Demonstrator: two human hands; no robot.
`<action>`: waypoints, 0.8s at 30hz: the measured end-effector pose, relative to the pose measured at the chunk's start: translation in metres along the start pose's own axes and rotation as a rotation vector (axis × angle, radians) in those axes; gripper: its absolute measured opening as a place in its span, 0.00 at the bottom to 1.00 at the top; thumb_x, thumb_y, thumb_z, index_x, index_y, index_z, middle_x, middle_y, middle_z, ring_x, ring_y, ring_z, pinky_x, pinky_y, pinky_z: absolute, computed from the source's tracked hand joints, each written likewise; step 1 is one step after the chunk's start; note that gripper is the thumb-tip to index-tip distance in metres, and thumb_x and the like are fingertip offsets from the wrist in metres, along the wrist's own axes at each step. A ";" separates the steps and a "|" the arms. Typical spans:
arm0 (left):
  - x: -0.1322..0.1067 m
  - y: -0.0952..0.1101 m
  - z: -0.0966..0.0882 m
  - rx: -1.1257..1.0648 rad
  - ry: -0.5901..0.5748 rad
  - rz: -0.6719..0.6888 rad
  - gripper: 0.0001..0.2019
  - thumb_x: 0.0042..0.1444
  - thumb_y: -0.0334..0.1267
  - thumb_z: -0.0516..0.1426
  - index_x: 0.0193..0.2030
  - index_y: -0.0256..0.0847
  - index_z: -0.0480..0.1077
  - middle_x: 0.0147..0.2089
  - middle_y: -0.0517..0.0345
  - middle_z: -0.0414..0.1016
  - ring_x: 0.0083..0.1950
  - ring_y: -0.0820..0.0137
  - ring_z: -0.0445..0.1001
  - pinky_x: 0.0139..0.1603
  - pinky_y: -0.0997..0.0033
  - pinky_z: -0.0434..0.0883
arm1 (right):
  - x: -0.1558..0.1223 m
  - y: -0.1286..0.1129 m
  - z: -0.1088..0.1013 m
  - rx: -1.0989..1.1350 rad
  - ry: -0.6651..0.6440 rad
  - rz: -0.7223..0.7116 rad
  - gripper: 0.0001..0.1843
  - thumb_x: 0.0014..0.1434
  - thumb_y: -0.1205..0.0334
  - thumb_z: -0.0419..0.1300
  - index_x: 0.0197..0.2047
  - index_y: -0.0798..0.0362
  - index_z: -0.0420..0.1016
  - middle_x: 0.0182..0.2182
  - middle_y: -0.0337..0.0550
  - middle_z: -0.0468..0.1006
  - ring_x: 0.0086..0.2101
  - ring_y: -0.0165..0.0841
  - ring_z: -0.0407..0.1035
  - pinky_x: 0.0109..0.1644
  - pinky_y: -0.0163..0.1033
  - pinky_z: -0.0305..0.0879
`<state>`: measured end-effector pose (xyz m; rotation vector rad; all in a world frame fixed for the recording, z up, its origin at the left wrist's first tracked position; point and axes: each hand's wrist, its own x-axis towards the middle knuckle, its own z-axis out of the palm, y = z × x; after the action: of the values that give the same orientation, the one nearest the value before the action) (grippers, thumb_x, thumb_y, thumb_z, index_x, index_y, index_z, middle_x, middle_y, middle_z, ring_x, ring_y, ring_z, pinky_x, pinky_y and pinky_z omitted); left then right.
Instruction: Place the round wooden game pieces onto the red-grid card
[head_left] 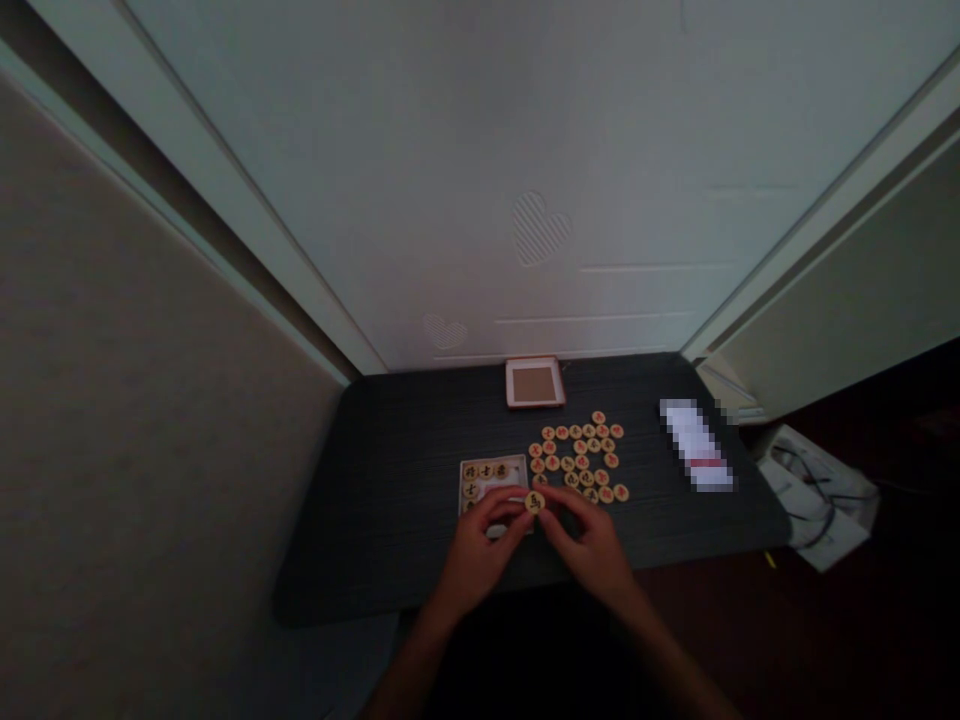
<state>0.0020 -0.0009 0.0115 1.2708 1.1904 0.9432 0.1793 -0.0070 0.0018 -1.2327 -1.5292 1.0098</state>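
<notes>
A round Chinese chess piece with a dark character is pinched between the fingertips of my left hand and my right hand. Both hands hold it up over the near side of the table. Below and left of it lies a shallow white box tray with several dark-marked pieces inside; my left hand covers its near part. Many more pieces, red-marked and dark-marked, lie face up in a loose cluster beyond my right hand, which hides a few at the near edge.
The dark table stands against a white panel with heart patterns. At its back edge lies a box lid. A blurred, pixelated white item rests on the right. Off the table's right side is a white box with cables.
</notes>
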 end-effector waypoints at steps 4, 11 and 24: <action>-0.001 0.000 0.000 0.059 0.021 0.037 0.13 0.60 0.40 0.62 0.51 0.43 0.74 0.42 0.57 0.83 0.43 0.66 0.81 0.49 0.66 0.76 | 0.001 0.000 0.000 -0.001 -0.017 0.017 0.18 0.64 0.59 0.62 0.56 0.46 0.78 0.46 0.44 0.82 0.44 0.39 0.75 0.49 0.43 0.73; 0.000 -0.003 0.000 0.112 0.047 0.113 0.11 0.60 0.37 0.62 0.50 0.44 0.75 0.46 0.58 0.82 0.43 0.68 0.81 0.50 0.67 0.76 | 0.000 -0.001 0.002 0.041 -0.021 0.072 0.17 0.63 0.59 0.62 0.55 0.46 0.78 0.44 0.43 0.82 0.42 0.38 0.75 0.49 0.43 0.71; -0.004 -0.007 0.003 0.228 0.017 0.167 0.12 0.62 0.38 0.62 0.52 0.47 0.75 0.47 0.58 0.83 0.46 0.67 0.81 0.52 0.64 0.77 | 0.002 0.001 0.006 0.126 0.029 0.210 0.13 0.60 0.50 0.66 0.43 0.50 0.81 0.36 0.44 0.84 0.38 0.38 0.76 0.44 0.41 0.71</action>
<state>0.0036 -0.0063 0.0052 1.5661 1.2461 0.9607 0.1734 -0.0049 0.0000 -1.3314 -1.3123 1.1999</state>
